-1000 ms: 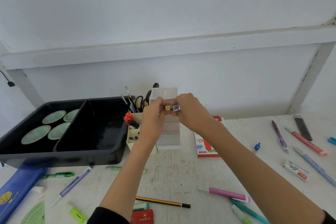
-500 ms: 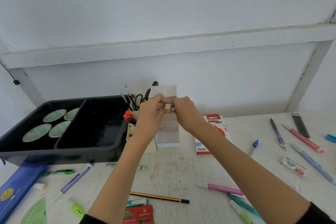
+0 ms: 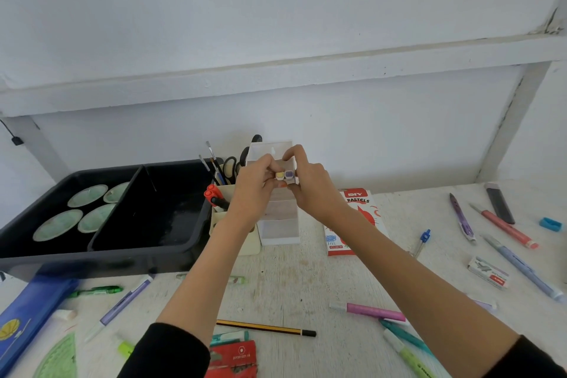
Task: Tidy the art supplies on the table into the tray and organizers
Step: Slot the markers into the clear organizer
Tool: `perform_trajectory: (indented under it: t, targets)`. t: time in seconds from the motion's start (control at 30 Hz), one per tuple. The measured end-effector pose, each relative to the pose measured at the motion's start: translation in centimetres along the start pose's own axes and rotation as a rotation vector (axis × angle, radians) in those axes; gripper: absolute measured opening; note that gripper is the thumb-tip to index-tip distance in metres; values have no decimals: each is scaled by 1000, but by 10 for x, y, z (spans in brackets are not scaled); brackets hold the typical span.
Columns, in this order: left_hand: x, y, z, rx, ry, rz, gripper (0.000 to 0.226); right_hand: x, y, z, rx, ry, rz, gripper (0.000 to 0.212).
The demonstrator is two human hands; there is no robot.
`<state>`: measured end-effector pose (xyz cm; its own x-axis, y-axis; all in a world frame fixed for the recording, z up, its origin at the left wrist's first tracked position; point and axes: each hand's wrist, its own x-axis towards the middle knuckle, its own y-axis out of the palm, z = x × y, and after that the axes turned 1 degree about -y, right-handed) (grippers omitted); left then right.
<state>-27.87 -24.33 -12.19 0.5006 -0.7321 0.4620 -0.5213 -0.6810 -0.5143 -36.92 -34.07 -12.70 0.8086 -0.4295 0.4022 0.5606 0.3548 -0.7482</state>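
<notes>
The yellow-tipped marker (image 3: pixel 279 175) and purple-tipped marker (image 3: pixel 288 174) lie side by side, butt ends toward the camera, long axes running away toward the clear drawer organizer (image 3: pixel 279 219) just behind. The left hand (image 3: pixel 256 192) pinches the yellow one and the right hand (image 3: pixel 311 192) the purple. Half a second ago the purple end was mostly hidden; now both show. The black tray (image 3: pixel 101 258) holds four green dishes (image 3: pixel 58 224) in its left compartment, and the cream holder (image 3: pixel 221 219) holds brushes (image 3: pixel 211 163), scissors (image 3: pixel 230 166) and red markers (image 3: pixel 211 193).

This looks like a simple art or study corner: a worn white desk (image 3: pixel 306 270) against a bare painted wall (image 3: pixel 276 24). Loose pens (image 3: pixel 374 311), a pastels box (image 3: pixel 356 224), a brush pot (image 3: pixel 228 189) and a black tray (image 3: pixel 122 252) of paint dishes (image 3: pixel 58 224) crowd it.
</notes>
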Motion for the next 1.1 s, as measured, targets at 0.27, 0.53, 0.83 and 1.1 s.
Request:
perform_trajectory:
  t: [0.27,0.53,0.83,1.1]
  targets:
    - [-28,13,-27,440,142,-155,44,-40,-29,-20,275,234,26,56]
    - [-93,96,-50,150,125,89,20,-124,-60,-53,217,355,18,17]
    - [-135,153,-39,340,92,649,30,-211,-84,-94,205,602,19,18]
    - [-128,169,-52,378,59,577,24,-249,-73,-111,37,642,-76,19]
